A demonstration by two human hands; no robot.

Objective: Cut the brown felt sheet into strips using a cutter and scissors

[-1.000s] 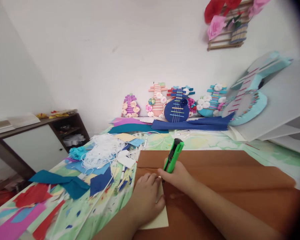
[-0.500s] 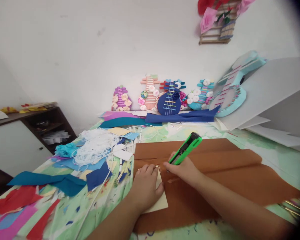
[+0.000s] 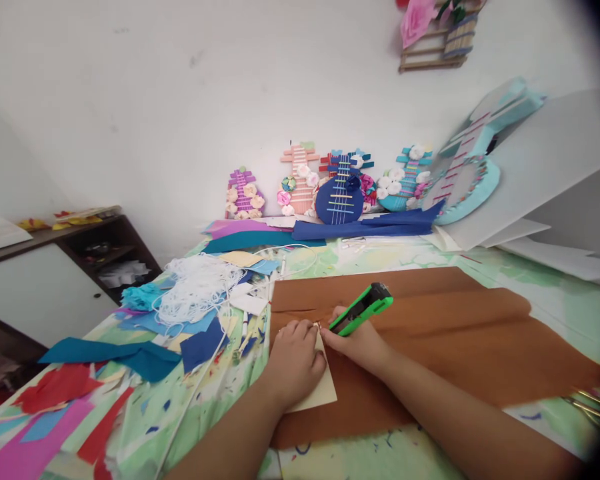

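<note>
At the near middle of the tabletop (image 3: pixel 220 437): one brown sheet (image 3: pixel 460 330), creased across, spread from the center toward the right. On its near left part, one cream card (image 3: pixel 325 393), lying flat and partly covered.

Left hand (image 3: pixel 296 363): laid palm down, fingers extended and close together, pressing on the card and gripping nothing. Right hand (image 3: pixel 359 343): closed around one green cutter (image 3: pixel 363 310) with black parts, held at a slant, rear end up and to the right; its working tip is hidden by the fingers, just beside the card's far right corner, so contact cannot be told.

Left of the sheet: one tangle of white cord (image 3: pixel 197 287); one teal strip (image 3: pixel 115 358), folded; one dark blue piece (image 3: pixel 203 345); one crumpled red piece (image 3: pixel 57 387); one magenta strip (image 3: pixel 40 440), at the near left.

Far side, upright near the wall: lute-shaped crafts in purple (image 3: pixel 243 193), peach (image 3: pixel 299 190), dark blue (image 3: pixel 340 200) and turquoise (image 3: pixel 410 180); one larger pale-blue instrument (image 3: pixel 473 193), leaning, to the right.

Near right edge: gold-colored metal implements (image 3: pixel 593 405), kind unclear. Far left: one low cabinet (image 3: pixel 40 293), white door, dark frame.
</note>
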